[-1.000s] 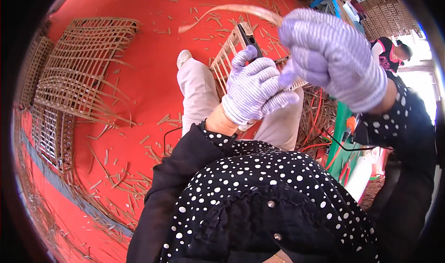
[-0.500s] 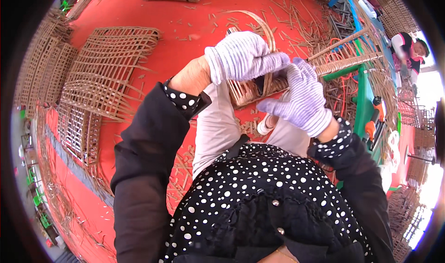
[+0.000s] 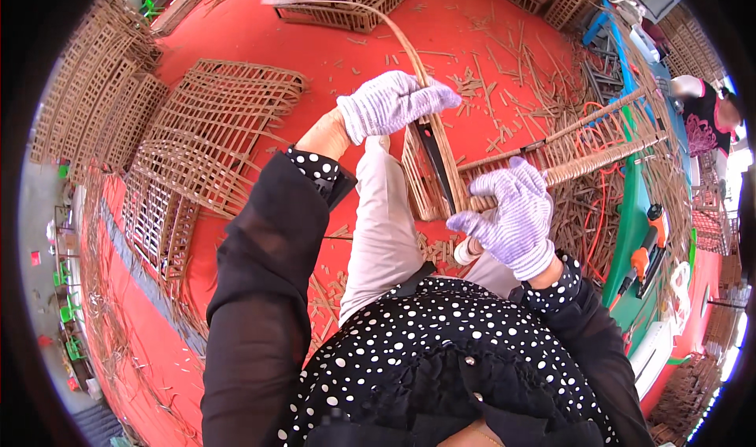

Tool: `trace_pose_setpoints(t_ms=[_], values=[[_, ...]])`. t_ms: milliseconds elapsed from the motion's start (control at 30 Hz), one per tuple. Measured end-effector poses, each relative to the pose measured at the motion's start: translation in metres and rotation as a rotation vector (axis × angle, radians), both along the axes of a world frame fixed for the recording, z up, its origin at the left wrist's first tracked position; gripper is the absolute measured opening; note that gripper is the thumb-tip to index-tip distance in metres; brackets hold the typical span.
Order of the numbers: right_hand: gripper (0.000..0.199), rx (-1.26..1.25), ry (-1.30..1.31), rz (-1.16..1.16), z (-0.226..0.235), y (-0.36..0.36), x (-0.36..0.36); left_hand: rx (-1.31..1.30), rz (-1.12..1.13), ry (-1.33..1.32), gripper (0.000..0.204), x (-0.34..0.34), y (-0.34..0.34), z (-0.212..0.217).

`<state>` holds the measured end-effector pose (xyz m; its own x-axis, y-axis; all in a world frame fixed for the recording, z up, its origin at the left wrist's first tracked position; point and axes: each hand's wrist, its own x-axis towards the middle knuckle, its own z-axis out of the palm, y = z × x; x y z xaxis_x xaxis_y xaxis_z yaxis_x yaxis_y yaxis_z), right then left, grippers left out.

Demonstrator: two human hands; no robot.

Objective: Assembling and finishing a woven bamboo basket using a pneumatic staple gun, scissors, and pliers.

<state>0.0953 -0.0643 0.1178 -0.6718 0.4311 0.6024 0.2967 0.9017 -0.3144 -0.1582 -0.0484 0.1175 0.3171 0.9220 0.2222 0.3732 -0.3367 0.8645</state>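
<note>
My left hand (image 3: 394, 104), in a striped white and lilac glove, is closed on a long flat brown weaving strip (image 3: 405, 45). The strip's loose end arcs up and to the left. Below that hand the strip runs down beside a flat black bar (image 3: 435, 163) to the end of a strip-wrapped rail (image 3: 606, 160) on a woven basket frame (image 3: 417, 183) by my knees. My right hand (image 3: 512, 218), gloved alike, is closed round the near end of this wrapped rail, thumb at the corner where the strip meets it. The palm side is hidden.
Woven panels (image 3: 213, 124) lie at left beside stacked baskets (image 3: 87, 77). Cut strip scraps (image 3: 504, 100) litter the red floor. On a green table (image 3: 622, 246) at right rests an orange and black tool (image 3: 646, 250). Another person (image 3: 705, 116) is at far right.
My hands were close together over the basket corner; now they are apart, the left drawn up and away with the strip, the right lower on the rail. The camera view has shifted too.
</note>
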Motion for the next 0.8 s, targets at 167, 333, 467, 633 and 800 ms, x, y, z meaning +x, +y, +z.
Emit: trace_pose_setpoints(t_ms=[167,333,467,633,800], values=[[0.048,-0.011,-0.012,-0.001,0.002,-0.003,0.002,-0.053,-0.057,-0.207,0.034,0.002,-0.006,-0.009],[0.057,0.045,-0.122,0.018,0.011,-0.005,0.001,-0.034,-0.046,-0.208,0.034,0.003,-0.009,-0.012],[0.051,0.041,-0.277,0.095,0.012,-0.004,0.001,-0.109,-0.031,-0.206,0.034,0.005,-0.012,-0.01],[0.05,0.001,-0.348,0.118,0.012,-0.005,0.0,-0.187,0.012,-0.425,0.036,0.011,-0.022,-0.018],[0.048,-0.017,-0.313,0.1,0.012,-0.004,0.006,-0.242,0.139,-0.302,0.035,0.035,-0.028,-0.007]])
